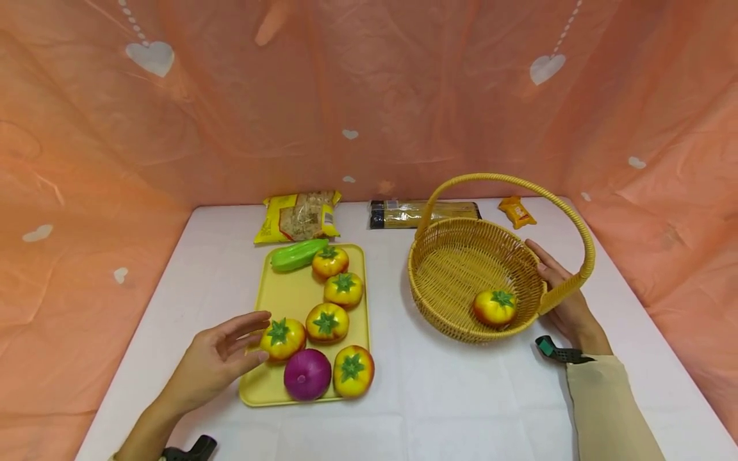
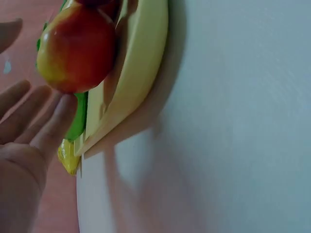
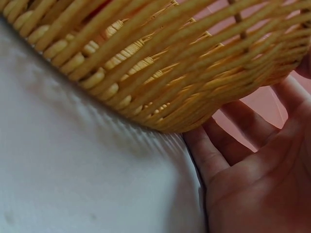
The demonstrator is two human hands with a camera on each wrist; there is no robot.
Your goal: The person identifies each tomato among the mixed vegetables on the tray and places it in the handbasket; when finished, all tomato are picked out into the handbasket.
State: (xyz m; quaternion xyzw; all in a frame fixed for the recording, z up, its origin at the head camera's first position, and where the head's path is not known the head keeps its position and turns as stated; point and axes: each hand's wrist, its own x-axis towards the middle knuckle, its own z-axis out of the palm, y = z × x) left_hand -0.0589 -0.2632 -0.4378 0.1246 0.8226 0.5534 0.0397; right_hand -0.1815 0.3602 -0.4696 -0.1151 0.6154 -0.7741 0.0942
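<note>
From the head camera, a white cloth-covered table (image 1: 438, 397) sits inside peach plastic sheeting printed with pale hearts. At about 9 o'clock from the table's middle lies a flat yellow plastic tray (image 1: 288, 298) with rounded corners. It bears five glossy red-yellow toy tomatoes with green star calyxes, a smooth purple onion (image 1: 307, 374) at the tray's 6 o'clock edge, and a green cucumber (image 1: 298, 254) at its 12 o'clock end. The left hand (image 1: 216, 362) lies at the tray's 8 o'clock corner, fingers straight and spread, fingertips against the nearest tomato (image 1: 282, 339), not wrapped round it. At 3 o'clock stands a round woven wicker basket (image 1: 455, 269) with a hooped handle; one basket tomato (image 1: 494, 307) rests inside at its 5 o'clock wall. The right hand (image 1: 562, 298) lies flat against the basket's outer wall at 4 o'clock, fingers extended. Along the far edge are a crinkly yellow snack bag (image 1: 298, 216), a long pasta packet (image 1: 423, 213) and a small orange wrapper (image 1: 517, 212).

From the left wrist camera, the shiny nearest tomato (image 2: 77, 46) fills the upper left, sitting above the tray (image 2: 138, 73) and its smooth raised rim; the relaxed fingers (image 2: 51, 126) reach up to its underside, open.

From the right wrist camera, the basket (image 3: 160, 63) shows as thick round strands woven over ribs, resting on the table (image 3: 87, 184); the right hand (image 3: 257, 179) lies open-palmed at 4 o'clock, fingers touching the weave.
</note>
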